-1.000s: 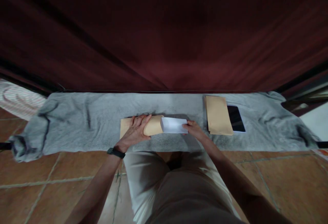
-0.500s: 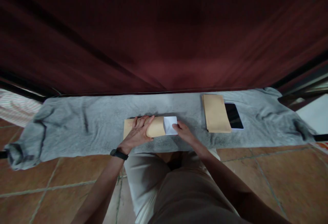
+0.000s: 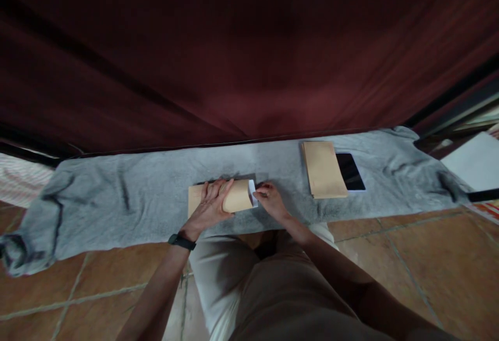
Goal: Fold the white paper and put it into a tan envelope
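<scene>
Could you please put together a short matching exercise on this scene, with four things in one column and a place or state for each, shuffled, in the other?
Things:
1. left hand
2. white paper
3. stack of brown envelopes
4. phone

Places or states:
A. dark screen up, right of the stack, partly under it
B. lying flat on the brown envelope
C. mostly inside the envelope's open end, only an edge showing at the right hand
D. lying untouched on the grey cloth, right of both hands

Pairs: 1-B, 2-C, 3-D, 4-A
</scene>
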`<state>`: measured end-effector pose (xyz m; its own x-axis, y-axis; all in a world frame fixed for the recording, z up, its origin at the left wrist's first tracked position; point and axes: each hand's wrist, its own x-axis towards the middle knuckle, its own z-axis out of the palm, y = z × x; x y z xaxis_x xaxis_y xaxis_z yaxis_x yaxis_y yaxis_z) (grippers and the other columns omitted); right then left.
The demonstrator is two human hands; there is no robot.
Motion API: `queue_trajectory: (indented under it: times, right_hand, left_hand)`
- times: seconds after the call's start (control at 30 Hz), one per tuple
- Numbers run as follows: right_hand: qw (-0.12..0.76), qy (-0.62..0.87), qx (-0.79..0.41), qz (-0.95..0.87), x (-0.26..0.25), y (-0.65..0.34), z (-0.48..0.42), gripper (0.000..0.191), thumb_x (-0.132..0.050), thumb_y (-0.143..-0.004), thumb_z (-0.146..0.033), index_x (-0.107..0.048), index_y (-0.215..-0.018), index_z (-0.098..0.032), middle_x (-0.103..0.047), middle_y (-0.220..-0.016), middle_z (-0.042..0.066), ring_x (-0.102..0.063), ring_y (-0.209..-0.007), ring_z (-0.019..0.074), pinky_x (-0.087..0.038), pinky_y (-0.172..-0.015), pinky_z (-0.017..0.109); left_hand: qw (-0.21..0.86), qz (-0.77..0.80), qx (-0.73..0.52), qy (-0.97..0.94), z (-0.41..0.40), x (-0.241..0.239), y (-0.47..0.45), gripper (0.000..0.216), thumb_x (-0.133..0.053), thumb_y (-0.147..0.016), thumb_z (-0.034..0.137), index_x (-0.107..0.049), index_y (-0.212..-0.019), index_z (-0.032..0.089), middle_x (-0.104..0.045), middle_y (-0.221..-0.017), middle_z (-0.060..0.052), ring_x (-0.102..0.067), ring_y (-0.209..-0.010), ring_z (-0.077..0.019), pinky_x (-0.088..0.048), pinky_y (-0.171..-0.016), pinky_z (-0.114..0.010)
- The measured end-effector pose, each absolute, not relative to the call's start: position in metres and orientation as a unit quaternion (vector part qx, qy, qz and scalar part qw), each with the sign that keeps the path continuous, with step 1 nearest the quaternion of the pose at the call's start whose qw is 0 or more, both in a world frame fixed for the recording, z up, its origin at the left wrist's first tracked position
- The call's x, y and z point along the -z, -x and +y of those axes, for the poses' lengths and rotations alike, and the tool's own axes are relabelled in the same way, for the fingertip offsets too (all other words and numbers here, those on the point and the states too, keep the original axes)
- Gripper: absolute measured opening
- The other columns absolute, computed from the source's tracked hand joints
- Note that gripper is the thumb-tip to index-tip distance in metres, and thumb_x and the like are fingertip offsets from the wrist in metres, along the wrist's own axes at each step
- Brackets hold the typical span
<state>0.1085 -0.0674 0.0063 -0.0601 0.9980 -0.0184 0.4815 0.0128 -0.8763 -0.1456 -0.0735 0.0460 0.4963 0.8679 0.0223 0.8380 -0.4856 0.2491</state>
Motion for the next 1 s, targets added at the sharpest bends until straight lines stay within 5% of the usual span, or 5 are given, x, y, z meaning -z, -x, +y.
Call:
queue_trajectory:
  times: [0.17, 0.4, 1.0]
  right_hand:
    - [0.331, 0.600, -0.370, -0.627, -0.005, -0.101, -0.069, 0.019, -0.067, -0.089, -0.012, -0.080, -0.082, -0.025, -0.076, -0.105, 0.005, -0.069, -0.105, 0.0199, -0.052, -0.098, 0.031]
    - [0.285, 0.625, -0.360, -0.631, -0.004, -0.096, -0.068, 0.019, -0.064, -0.091, -0.015, -0.080, -0.087, -0.025, -0.078, -0.103, 0.005, -0.072, -0.087, 0.0189, -0.051, -0.079, 0.026]
    - [0.309, 0.653, -0.324, -0.611, -0.005, -0.094, -0.075, 0.015, -0.065, -0.091, -0.013, -0.073, -0.081, -0.022, -0.075, -0.093, 0.004, -0.070, -0.084, 0.0163, -0.049, -0.076, 0.023]
  left_hand:
    - [0.106, 0.493, -0.072, -0.860, -0.074, -0.045, 0.146, 0.117, -0.080, -0.075, 0.041, -0.009, -0.167, 0.029, -0.042, -0.158, -0.018, -0.034, -0.151, -0.0414, -0.010, -0.126, -0.067]
    - [0.100, 0.489, -0.070, -0.864, -0.073, -0.047, 0.137, 0.117, -0.081, -0.074, 0.041, -0.011, -0.167, 0.027, -0.040, -0.158, -0.019, -0.033, -0.151, -0.0407, -0.012, -0.126, -0.066]
    - [0.100, 0.485, -0.085, -0.865, -0.072, -0.049, 0.134, 0.115, -0.084, -0.072, 0.039, -0.019, -0.166, 0.022, -0.044, -0.156, -0.020, -0.036, -0.150, -0.0404, -0.013, -0.126, -0.065]
